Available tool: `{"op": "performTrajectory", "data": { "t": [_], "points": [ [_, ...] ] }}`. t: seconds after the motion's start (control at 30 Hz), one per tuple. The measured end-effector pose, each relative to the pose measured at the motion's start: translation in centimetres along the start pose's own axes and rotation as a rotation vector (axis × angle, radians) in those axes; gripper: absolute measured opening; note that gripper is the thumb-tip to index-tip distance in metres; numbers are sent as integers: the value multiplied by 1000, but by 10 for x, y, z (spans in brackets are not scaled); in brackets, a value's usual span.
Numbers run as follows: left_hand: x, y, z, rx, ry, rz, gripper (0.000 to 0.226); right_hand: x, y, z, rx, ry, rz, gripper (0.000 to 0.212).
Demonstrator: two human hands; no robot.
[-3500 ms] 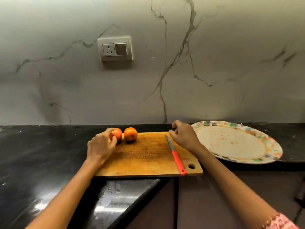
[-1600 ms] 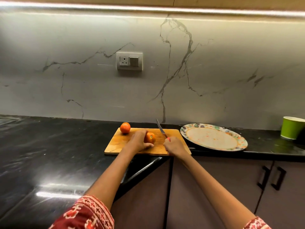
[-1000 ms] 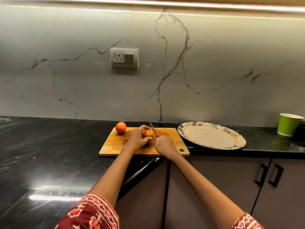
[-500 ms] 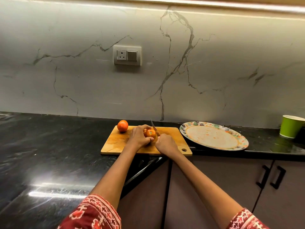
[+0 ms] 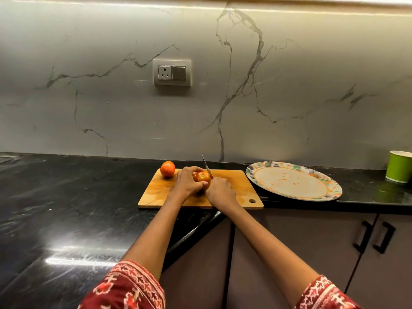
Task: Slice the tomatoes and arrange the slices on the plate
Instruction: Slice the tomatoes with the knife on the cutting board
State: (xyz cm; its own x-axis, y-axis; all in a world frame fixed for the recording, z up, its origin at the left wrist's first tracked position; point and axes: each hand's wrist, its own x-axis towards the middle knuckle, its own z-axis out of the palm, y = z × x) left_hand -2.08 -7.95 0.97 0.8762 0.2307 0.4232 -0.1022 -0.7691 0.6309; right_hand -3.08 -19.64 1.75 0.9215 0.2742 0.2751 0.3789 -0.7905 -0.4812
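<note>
Knife at the tomato

Left hand (image 5: 186, 182) fingers curl round the tomato (image 5: 201, 176); right hand (image 5: 220, 192) grips the knife (image 5: 207, 167), blade pointing away beyond them.

- A black stone counter (image 5: 66, 197) fills the left and middle of the frame, with a bright streak of reflected light at lower left.
- A pale marble wall (image 5: 289, 74) with dark veins covers the upper half.
- A wall socket (image 5: 172, 72) with a switch beside it sits on one plate, upper middle.
- A green cup (image 5: 399, 166) stands upright on the counter at the far right edge, partly cut off by the frame.
- Brown cabinet doors (image 5: 289, 237) run below the counter at lower right.
- Two black handles (image 5: 374, 237) stand side by side on the doors at right.
</note>
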Motion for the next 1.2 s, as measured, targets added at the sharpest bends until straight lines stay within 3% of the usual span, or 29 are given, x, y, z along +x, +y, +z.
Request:
{"op": "performTrajectory", "data": {
  "t": [0.27, 0.73, 0.87, 1.07, 1.2],
  "points": [
    [0, 1, 4, 46, 15, -27, 48, -3, 7, 7, -55, 9, -1, 25],
    [2, 0, 4, 50, -13, -32, 48, 14, 5, 9, -6, -150, 56, 23],
    [1, -10, -1, 13, 17, -72, 48, 12, 9, 8, -91, -230, 48, 24],
    [1, -6, -1, 1, -16, -52, 51, 6, 30, -19, -144, -112, 75, 30],
    [-1, -3, -1, -6, 0, -52, 52, 10, 28, -25, -80, -134, 51, 29]
  ]
}}
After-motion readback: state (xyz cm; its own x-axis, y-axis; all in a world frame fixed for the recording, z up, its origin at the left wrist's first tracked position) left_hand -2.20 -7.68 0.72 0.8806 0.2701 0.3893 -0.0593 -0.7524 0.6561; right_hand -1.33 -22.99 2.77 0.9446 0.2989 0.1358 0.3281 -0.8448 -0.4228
